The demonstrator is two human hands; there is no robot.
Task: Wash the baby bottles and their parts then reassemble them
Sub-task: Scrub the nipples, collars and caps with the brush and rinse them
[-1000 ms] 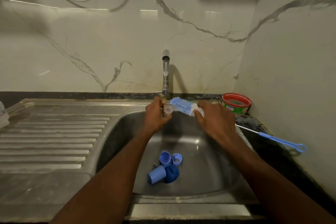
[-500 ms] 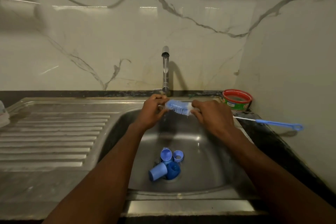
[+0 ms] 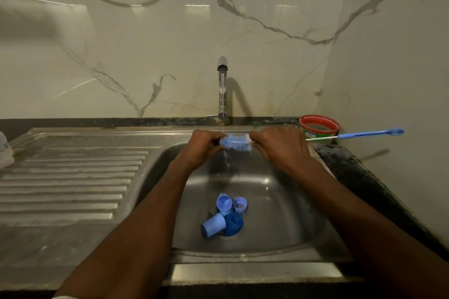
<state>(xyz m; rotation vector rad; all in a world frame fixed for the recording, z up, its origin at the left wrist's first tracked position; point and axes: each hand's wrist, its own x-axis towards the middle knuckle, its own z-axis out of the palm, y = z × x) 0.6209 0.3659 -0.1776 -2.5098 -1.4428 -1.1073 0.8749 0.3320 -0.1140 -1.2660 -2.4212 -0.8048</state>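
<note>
Near edge of sink (image 3: 255,272): the steel front rim is lying across the near side, with both forearms reaching over it toward the far side.
Drain cluster: blue bottle parts are sitting together at the bottom of the basin, around the drain. A light blue cap (image 3: 213,226) is lying on its side at the near left, touching a darker blue round piece (image 3: 233,225) just to its right. Farther back, a second cap (image 3: 224,203) is tilting with its open mouth up, and a small ring (image 3: 240,205) is sitting just to its right.
Draining board (image 3: 68,182): the ridged steel surface is stretching away to the left of the basin.
Left hand (image 3: 203,147): it is curling its fingers around something small at the tip of the brush; what it is holding is too hidden to tell.
Bottle brush (image 3: 235,143): its blue and white bristle head is lying level between the two hands, directly under the running water.
Right hand (image 3: 277,144): it is gripping the brush at the base of the bristles, while the thin shaft and blue handle are sticking out to the right.
Water stream (image 3: 226,160): a thin stream is falling from the tap onto the bristles and dripping into the basin.
Red tub (image 3: 319,127): it is sitting on the dark counter at the far right, behind the brush handle.
Tap (image 3: 222,87): it is standing at the far edge against the marbled wall.
</note>
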